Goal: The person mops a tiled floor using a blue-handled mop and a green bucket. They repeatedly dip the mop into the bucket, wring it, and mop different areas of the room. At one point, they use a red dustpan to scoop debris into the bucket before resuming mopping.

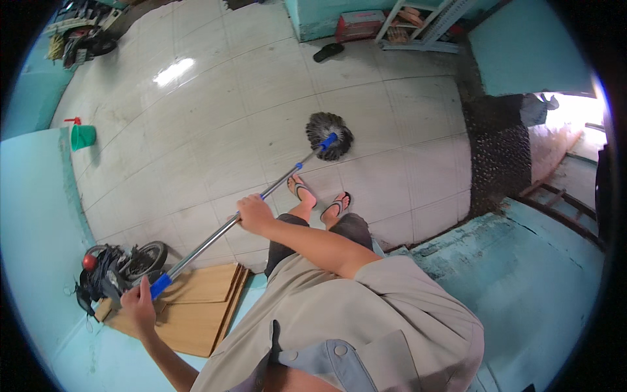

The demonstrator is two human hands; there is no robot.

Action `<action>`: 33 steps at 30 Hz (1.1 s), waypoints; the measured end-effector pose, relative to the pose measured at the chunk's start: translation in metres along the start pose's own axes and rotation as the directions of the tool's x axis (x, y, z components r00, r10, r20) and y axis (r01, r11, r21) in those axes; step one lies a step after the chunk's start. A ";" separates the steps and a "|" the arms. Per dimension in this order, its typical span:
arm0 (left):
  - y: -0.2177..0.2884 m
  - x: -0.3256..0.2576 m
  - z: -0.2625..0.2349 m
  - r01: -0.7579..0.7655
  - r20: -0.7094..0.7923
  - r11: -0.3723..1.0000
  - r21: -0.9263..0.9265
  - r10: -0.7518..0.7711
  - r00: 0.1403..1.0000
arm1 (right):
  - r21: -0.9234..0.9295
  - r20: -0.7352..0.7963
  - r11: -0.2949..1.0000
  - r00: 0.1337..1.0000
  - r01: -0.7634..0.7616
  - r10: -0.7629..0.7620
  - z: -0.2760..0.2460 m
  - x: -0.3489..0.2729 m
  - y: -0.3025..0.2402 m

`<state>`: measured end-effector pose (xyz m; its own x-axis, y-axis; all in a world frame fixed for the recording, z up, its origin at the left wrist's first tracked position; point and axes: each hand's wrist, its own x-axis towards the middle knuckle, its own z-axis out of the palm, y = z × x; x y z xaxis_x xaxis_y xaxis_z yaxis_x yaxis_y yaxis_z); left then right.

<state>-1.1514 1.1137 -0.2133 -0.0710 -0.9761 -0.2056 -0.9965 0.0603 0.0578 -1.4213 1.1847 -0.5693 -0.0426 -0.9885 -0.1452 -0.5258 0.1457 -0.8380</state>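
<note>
A mop (215,236) with a metal pole and blue fittings slants across the view from lower left to upper middle. Its round grey mop head (319,128) rests on the pale tiled floor, just beyond my sandalled feet. Near the top end of the pole, my left hand (138,302) is closed by the blue grip, its thumb pointing up. My right hand (255,214) wraps around the middle of the pole, with the forearm crossing in front of my body.
A green bucket (83,137) stands by the left wall. Motorbikes are at the lower left (124,268) and upper left (88,47). Cardboard sheets (199,313) lie below left. A black slipper (328,52), a red box (360,26) and a white rack (418,46) are at the far side.
</note>
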 end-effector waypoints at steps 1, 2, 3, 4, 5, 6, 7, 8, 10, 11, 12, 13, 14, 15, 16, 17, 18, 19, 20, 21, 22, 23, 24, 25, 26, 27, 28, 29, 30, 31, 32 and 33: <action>0.025 0.021 0.017 -0.074 0.014 0.997 -0.013 0.074 0.997 | -0.007 -0.050 0.999 0.998 -0.043 0.043 -0.007 -0.004 0.023; 0.051 0.038 0.036 -0.143 0.022 0.989 -0.028 0.144 0.989 | -0.022 -0.071 0.992 0.990 -0.120 0.118 -0.018 -0.010 0.051; 0.071 0.049 0.060 -0.110 0.090 0.992 -0.060 0.115 0.989 | -0.031 -0.090 0.981 0.978 -0.190 0.186 -0.028 -0.019 0.084; 0.092 0.058 0.091 -0.085 0.160 0.992 -0.094 0.100 0.982 | -0.047 -0.117 0.948 0.944 -0.314 0.307 -0.028 -0.033 0.132; 0.118 0.057 0.121 -0.123 0.183 0.985 -0.120 0.144 0.973 | -0.051 -0.138 0.903 0.899 -0.426 0.416 -0.034 -0.047 0.171; 0.141 0.050 0.153 -0.141 0.193 0.978 -0.152 0.169 0.967 | -0.161 -0.173 0.851 0.863 -0.500 0.475 -0.082 -0.057 0.165; 0.177 0.045 0.172 -0.228 0.271 0.960 -0.159 0.265 0.925 | -0.269 -0.249 0.814 0.854 -0.515 0.457 -0.079 -0.086 0.233; 0.206 0.033 0.196 -0.229 0.278 0.933 -0.278 0.307 0.910 | -0.328 -0.174 0.711 0.780 -0.622 0.602 -0.131 -0.088 0.223; 0.290 0.018 0.202 -0.380 0.378 0.841 -0.385 0.519 0.767 | -0.139 -0.555 0.791 0.708 -0.596 0.437 -0.132 -0.157 0.354; 0.316 0.012 0.219 -0.417 0.365 0.778 -0.469 0.601 0.711 | -0.328 -0.482 0.685 0.739 -0.651 0.471 -0.164 -0.172 0.370; 0.342 0.007 0.235 -0.447 0.341 0.698 -0.559 0.685 0.643 | -0.300 -0.495 0.679 0.718 -0.670 0.490 -0.196 -0.188 0.396; 0.372 0.005 0.241 -0.483 0.335 0.656 -0.580 0.733 0.593 | -0.269 -0.508 0.675 0.697 -0.687 0.507 -0.223 -0.194 0.420; 0.398 0.006 0.249 -0.516 0.324 0.619 -0.592 0.769 0.551 | -0.200 -0.525 0.673 0.658 -0.712 0.540 -0.244 -0.187 0.427; 0.424 0.008 0.254 -0.523 0.322 0.625 -0.580 0.766 0.557 | -0.129 -0.547 0.654 0.604 -0.745 0.580 -0.269 -0.190 0.441; 0.449 0.011 0.259 -0.529 0.320 0.631 -0.567 0.761 0.564 | 0.040 -0.597 0.708 0.551 -0.705 0.583 -0.287 -0.185 0.471; 0.475 0.016 0.260 -0.547 0.321 0.599 -0.585 0.791 0.521 | 0.206 -0.661 0.713 0.442 -0.670 0.606 -0.301 -0.213 0.521; 0.499 0.024 0.260 -0.530 0.319 0.600 -0.599 0.786 0.529 | 0.187 -0.677 0.713 0.437 -0.675 0.592 -0.310 -0.210 0.540; 0.523 0.032 0.253 -0.511 0.318 0.604 -0.612 0.779 0.541 | 0.163 -0.693 0.713 0.435 -0.682 0.574 -0.323 -0.206 0.558; 0.543 0.040 0.256 -0.489 0.313 0.637 -0.596 0.745 0.589 | -0.054 -0.667 0.697 0.546 -0.715 0.508 -0.341 -0.172 0.550; 0.563 0.045 0.259 -0.466 0.297 0.643 -0.608 0.728 0.618 | -0.284 -0.630 0.632 0.637 -0.721 0.444 -0.363 -0.157 0.550; 0.582 0.047 0.261 -0.446 0.289 0.635 -0.631 0.726 0.624 | -0.015 -0.629 0.733 0.576 -0.680 0.521 -0.381 -0.156 0.563; 0.601 0.049 0.264 -0.428 0.285 0.608 -0.669 0.741 0.608 | 0.254 -0.616 0.754 0.500 -0.605 0.609 -0.403 -0.173 0.589; 0.616 0.049 0.270 -0.416 0.281 0.609 -0.676 0.734 0.618 | 0.261 -0.607 0.748 0.499 -0.610 0.618 -0.421 -0.172 0.598; 0.631 0.048 0.276 -0.404 0.276 0.608 -0.684 0.728 0.627 | 0.267 -0.603 0.744 0.497 -0.612 0.625 -0.439 -0.169 0.607; 0.641 0.047 0.284 -0.384 0.272 0.632 -0.673 0.695 0.666 | 0.008 -0.597 0.728 0.581 -0.685 0.553 -0.459 -0.145 0.596; 0.650 0.044 0.285 -0.360 0.294 0.661 -0.658 0.665 0.686 | -0.261 -0.569 0.659 0.664 -0.705 0.484 -0.477 -0.129 0.586; 0.660 0.042 0.280 -0.341 0.318 0.678 -0.651 0.651 0.689 | -0.236 -0.542 0.663 0.663 -0.710 0.517 -0.490 -0.127 0.585; 0.667 0.038 0.277 -0.322 0.341 0.697 -0.641 0.634 0.694 | -0.210 -0.513 0.669 0.663 -0.713 0.545 -0.499 -0.123 0.584; 0.666 0.037 0.275 -0.319 0.353 0.716 -0.621 0.619 0.702 | -0.185 -0.479 0.684 0.672 -0.706 0.564 -0.506 -0.113 0.578; 0.658 0.035 0.274 -0.313 0.364 0.735 -0.601 0.601 0.712 | -0.227 -0.414 0.668 0.691 -0.709 0.593 -0.508 -0.108 0.569; 0.646 0.031 0.273 -0.299 0.375 0.761 -0.575 0.571 0.730 | -0.272 -0.337 0.661 0.713 -0.699 0.614 -0.504 -0.098 0.549; 0.628 0.028 0.267 -0.239 0.408 0.784 -0.573 0.525 0.747 | -0.319 -0.269 0.652 0.725 -0.688 0.634 -0.498 -0.092 0.530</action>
<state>-1.7913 1.1800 -0.4441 -0.5943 -0.6119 -0.5220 -0.7394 0.1604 0.6538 -2.1187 1.3328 -0.7382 -0.5926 -0.6354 -0.4950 -0.5842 0.7622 -0.2789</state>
